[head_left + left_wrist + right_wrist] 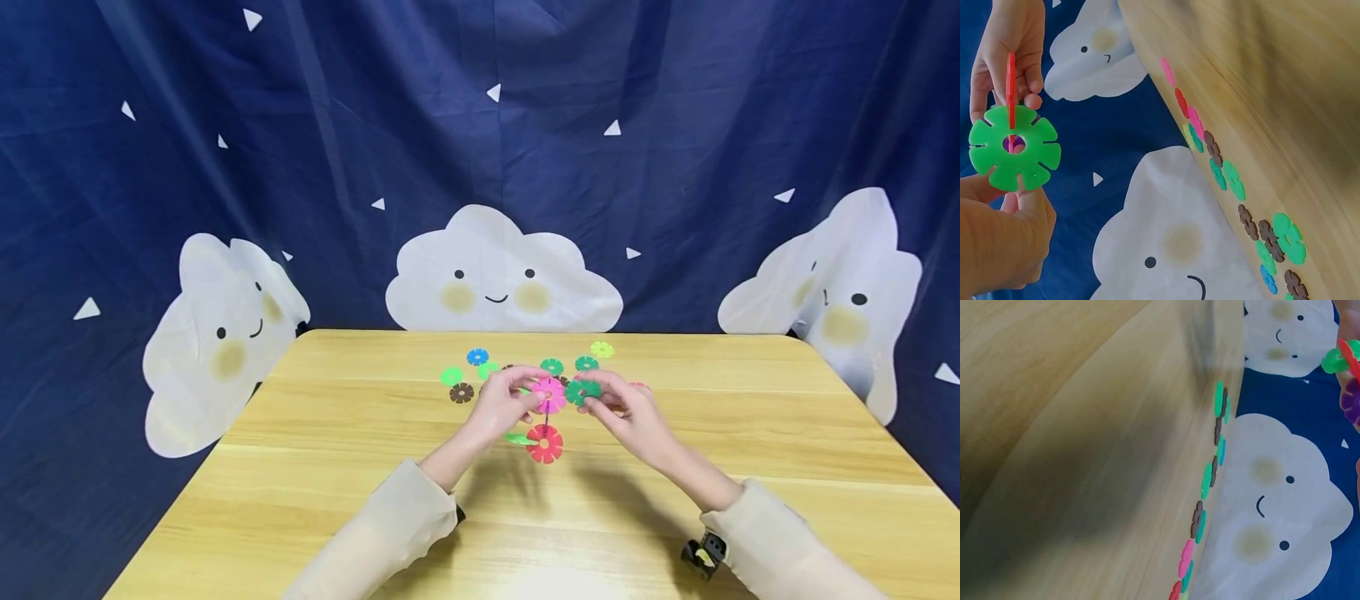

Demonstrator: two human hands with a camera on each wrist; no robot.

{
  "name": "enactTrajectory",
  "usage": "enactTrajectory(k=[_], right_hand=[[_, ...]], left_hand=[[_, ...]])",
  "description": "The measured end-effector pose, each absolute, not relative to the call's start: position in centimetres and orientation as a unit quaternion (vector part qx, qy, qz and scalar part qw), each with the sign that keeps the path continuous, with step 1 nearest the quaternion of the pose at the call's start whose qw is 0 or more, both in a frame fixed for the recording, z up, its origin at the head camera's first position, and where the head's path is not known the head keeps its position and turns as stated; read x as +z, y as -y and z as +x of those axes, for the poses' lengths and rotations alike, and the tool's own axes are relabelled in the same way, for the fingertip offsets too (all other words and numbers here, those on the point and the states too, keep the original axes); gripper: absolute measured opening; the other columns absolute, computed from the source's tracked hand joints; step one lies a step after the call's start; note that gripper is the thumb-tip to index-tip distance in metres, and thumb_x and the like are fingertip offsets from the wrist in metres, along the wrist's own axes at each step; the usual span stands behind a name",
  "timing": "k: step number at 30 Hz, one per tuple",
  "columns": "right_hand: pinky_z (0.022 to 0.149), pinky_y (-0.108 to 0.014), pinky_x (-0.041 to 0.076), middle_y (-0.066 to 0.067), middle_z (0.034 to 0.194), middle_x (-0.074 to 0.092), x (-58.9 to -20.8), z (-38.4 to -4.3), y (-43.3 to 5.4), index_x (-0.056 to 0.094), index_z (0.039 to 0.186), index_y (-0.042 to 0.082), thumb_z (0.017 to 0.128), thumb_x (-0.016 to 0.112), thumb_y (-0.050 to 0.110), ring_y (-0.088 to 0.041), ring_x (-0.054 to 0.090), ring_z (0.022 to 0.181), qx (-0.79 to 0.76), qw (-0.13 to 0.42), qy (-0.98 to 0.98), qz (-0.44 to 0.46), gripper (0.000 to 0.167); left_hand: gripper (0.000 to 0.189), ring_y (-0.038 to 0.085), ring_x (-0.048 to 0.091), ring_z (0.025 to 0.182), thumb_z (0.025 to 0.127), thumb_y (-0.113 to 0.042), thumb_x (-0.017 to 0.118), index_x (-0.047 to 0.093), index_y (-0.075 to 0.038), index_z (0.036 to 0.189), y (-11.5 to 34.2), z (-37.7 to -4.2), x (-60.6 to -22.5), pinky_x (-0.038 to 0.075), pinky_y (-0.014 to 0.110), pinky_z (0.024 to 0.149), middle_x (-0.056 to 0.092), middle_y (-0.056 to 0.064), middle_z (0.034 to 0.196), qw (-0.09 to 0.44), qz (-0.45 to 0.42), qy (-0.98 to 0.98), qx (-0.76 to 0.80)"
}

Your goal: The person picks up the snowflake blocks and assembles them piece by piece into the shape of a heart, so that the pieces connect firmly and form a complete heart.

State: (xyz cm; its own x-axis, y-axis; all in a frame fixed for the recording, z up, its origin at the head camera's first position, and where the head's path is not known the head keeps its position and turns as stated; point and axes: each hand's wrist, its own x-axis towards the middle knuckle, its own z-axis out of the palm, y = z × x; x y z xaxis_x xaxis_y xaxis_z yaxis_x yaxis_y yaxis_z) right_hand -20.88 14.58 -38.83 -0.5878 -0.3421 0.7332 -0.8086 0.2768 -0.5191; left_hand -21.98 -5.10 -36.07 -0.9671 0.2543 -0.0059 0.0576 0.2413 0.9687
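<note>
Over the table, my left hand (504, 400) pinches a pink notched flower disc (552, 395). That disc belongs to a joined chain: below it a purple disc (1352, 406) shows edge-on in the head view, then a red disc (544, 444) and a light green disc (517, 439) sticking out leftward. In the left wrist view the light green disc (1038, 134) faces the camera, with the red one crossing it. My right hand (630, 410) holds a dark green disc (582, 392) by its right edge, close beside the pink disc.
Loose flower discs lie along the table's far part, among them a blue disc (477, 357), a brown disc (461, 392) and a yellow-green disc (602, 350). Behind the wooden table (337, 417) hangs a dark blue curtain (435, 125) with white clouds.
</note>
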Motion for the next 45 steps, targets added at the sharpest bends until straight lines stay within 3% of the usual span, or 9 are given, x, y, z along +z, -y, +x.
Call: enactTrajectory(k=[4, 8, 12, 16, 21, 28, 32, 38, 45], right_hand=[[0.037, -0.010, 0.028, -0.012, 0.066, 0.065, -38.9, -20.9, -14.4, 0.058, 0.101, -0.008, 0.064, 0.061, -0.028, -0.006, 0.063, 0.058, 0.446, 0.290, 0.751, 0.391, 0.043], [0.047, -0.010, 0.042, -0.013, 0.071, 0.066, -39.1, -21.1, -14.3, 0.059, 0.102, -0.008, 0.069, 0.063, -0.022, -0.015, 0.065, 0.060, 0.431, 0.316, 0.740, 0.408, 0.036], [0.060, -0.017, 0.051, -0.015, 0.074, 0.067, -39.3, -21.3, -14.3, 0.059, 0.102, -0.009, 0.087, 0.058, 0.000, -0.020, 0.066, 0.063, 0.419, 0.338, 0.723, 0.433, 0.018], [0.064, -0.018, 0.051, -0.014, 0.074, 0.066, -39.2, -21.5, -13.9, 0.060, 0.099, -0.009, 0.094, 0.049, 0.016, -0.019, 0.066, 0.065, 0.406, 0.363, 0.703, 0.458, 0.028], [0.065, -0.019, 0.052, -0.013, 0.073, 0.065, -39.0, -21.7, -13.1, 0.061, 0.094, -0.009, 0.094, 0.049, 0.015, -0.020, 0.064, 0.063, 0.376, 0.405, 0.681, 0.480, 0.026], [0.059, -0.019, 0.051, -0.011, 0.066, 0.063, -39.5, -21.8, -13.3, 0.062, 0.084, -0.010, 0.093, 0.053, 0.015, -0.019, 0.060, 0.056, 0.380, 0.454, 0.642, 0.487, 0.028], [0.066, -0.016, 0.051, -0.012, 0.070, 0.064, -39.3, -21.9, -13.3, 0.063, 0.086, -0.009, 0.093, 0.052, 0.018, -0.020, 0.062, 0.059, 0.377, 0.448, 0.656, 0.477, 0.030], [0.073, -0.016, 0.050, -0.011, 0.077, 0.066, -38.4, -22.0, -13.5, 0.061, 0.094, -0.007, 0.093, 0.050, 0.023, -0.019, 0.064, 0.066, 0.360, 0.410, 0.679, 0.492, 0.031], [0.066, -0.016, 0.050, -0.012, 0.084, 0.064, -38.0, -21.5, -13.9, 0.059, 0.100, -0.006, 0.092, 0.052, 0.025, -0.014, 0.060, 0.069, 0.394, 0.371, 0.699, 0.467, 0.033]], left_hand=[[0.033, 0.014, 0.058, 0.064, 0.082, 0.004, 0.061, 0.062, -0.006, 0.113, 5.1, -21.9, -36.0, 0.054, 0.033, 0.062, 0.063, 0.008, 0.097, 0.090, 0.090, -0.776, 0.618], [0.032, 0.011, 0.057, 0.064, 0.082, 0.005, 0.060, 0.062, -0.005, 0.112, 5.0, -22.0, -36.0, 0.053, 0.030, 0.062, 0.063, 0.009, 0.093, 0.105, 0.082, -0.755, 0.643], [0.032, 0.011, 0.057, 0.065, 0.083, 0.007, 0.058, 0.061, -0.002, 0.113, 5.0, -22.0, -35.9, 0.053, 0.027, 0.064, 0.061, 0.009, 0.088, 0.125, 0.074, -0.726, 0.672], [0.033, 0.011, 0.055, 0.064, 0.083, 0.008, 0.058, 0.061, 0.000, 0.114, 5.1, -21.8, -35.5, 0.051, 0.021, 0.060, 0.058, 0.009, 0.087, 0.142, 0.062, -0.710, 0.687], [0.031, 0.010, 0.053, 0.062, 0.081, 0.010, 0.058, 0.061, 0.003, 0.112, 5.2, -21.4, -34.9, 0.049, 0.019, 0.057, 0.057, 0.009, 0.082, 0.133, 0.036, -0.712, 0.688], [0.030, 0.010, 0.055, 0.062, 0.079, 0.010, 0.060, 0.063, 0.002, 0.108, 3.9, -20.7, -35.3, 0.052, 0.023, 0.063, 0.057, 0.003, 0.076, 0.138, 0.026, -0.693, 0.707], [0.030, 0.010, 0.054, 0.062, 0.080, 0.011, 0.058, 0.061, 0.003, 0.109, 4.2, -20.6, -35.1, 0.051, 0.019, 0.060, 0.056, 0.003, 0.078, 0.132, 0.030, -0.685, 0.716], [0.029, 0.010, 0.057, 0.065, 0.083, 0.008, 0.057, 0.056, 0.005, 0.112, 5.2, -20.5, -35.2, 0.053, 0.024, 0.067, 0.057, 0.008, 0.087, 0.141, 0.071, -0.687, 0.709], [0.029, 0.010, 0.060, 0.065, 0.084, 0.005, 0.058, 0.056, 0.002, 0.113, 5.6, -20.5, -35.2, 0.053, 0.030, 0.071, 0.056, 0.007, 0.087, 0.152, 0.084, -0.675, 0.717]])
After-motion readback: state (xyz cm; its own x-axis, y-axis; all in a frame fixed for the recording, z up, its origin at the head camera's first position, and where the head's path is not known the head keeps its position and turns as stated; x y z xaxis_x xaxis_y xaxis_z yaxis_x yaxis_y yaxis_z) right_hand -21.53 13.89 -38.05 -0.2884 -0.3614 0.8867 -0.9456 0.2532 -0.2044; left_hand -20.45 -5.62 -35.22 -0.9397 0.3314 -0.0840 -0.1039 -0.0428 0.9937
